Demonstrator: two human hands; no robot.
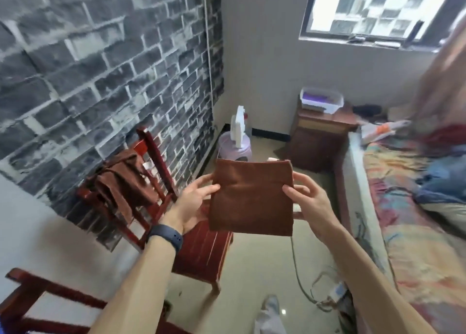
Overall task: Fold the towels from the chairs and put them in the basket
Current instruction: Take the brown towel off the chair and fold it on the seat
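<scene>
Both hands up in mid-air; folded towel (pixel 252 197), brown, a flat near-square, hangs upright between them, clear of any surface; left hand (pixel 194 202) pinches its left edge, thumb on the near face, fingers tucked behind; right hand (pixel 310 207) grips the right edge the same way, thumb in front, fingers behind; dark wristband (pixel 165 238) on the left wrist; just below and beyond the left hand, red chair (pixel 201 253), slatted seat, standing by the brick-pattern wall (pixel 100 56); second towel (pixel 121 182), same brown, unfolded, draped in a heap over that chair's back and arm, left of the left hand and apart from it; second chair (pixel 50 287), only part of its red frame showing, down beside the left forearm; beyond the right hand and well apart, wooden nightstand (pixel 317 137) in the corner with white basket (pixel 322 100) on top, something purple inside, too blurred to name; past the held towel's top edge, purple stool (pixel 234 147) on the floor carrying a white object; right of the right hand, bed (pixel 416 245) with patterned bedding and loose clothes; under the right forearm, cables (pixel 317 291) on the tiled floor; a shoe (pixel 271 306) low between the two forearms; window (pixel 373 6) high above the nightstand.
</scene>
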